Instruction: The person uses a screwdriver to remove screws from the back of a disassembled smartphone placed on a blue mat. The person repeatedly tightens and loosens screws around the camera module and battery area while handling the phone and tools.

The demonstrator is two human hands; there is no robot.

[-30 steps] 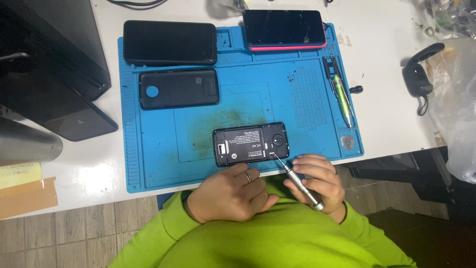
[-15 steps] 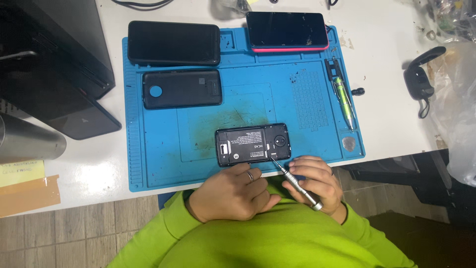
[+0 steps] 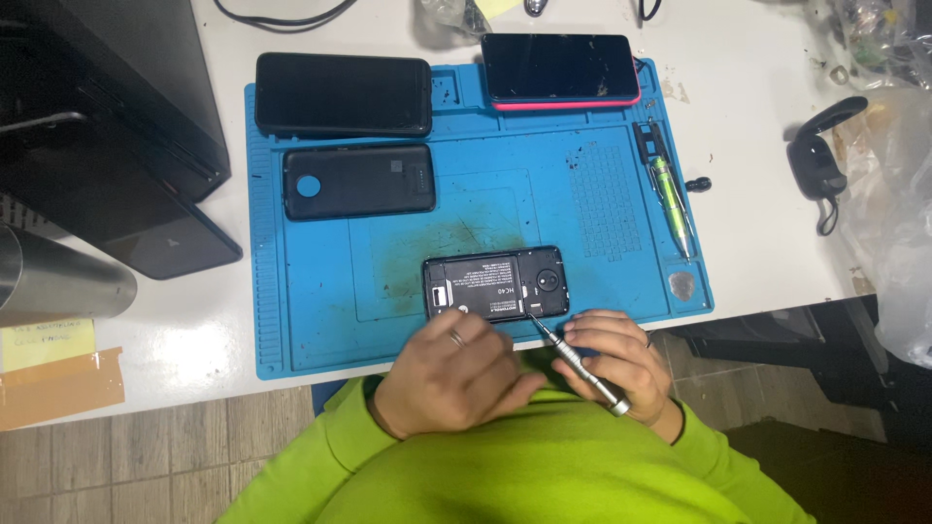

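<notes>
A silver screwdriver is being pinched in the right hand, tip at the opened phone, which is being steadied by the curled left hand on the blue mat.

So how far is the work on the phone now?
Done: the back cover lies apart and the phone is open. In hand: the right hand puts a screwdriver to its lower edge while the left hand steadies it. Left: the battery is not out yet.

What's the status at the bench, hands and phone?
Left hand steadying opened phone on blue mat. Right hand grips screwdriver, tip at phone's edge. Nothing blocking.
</notes>
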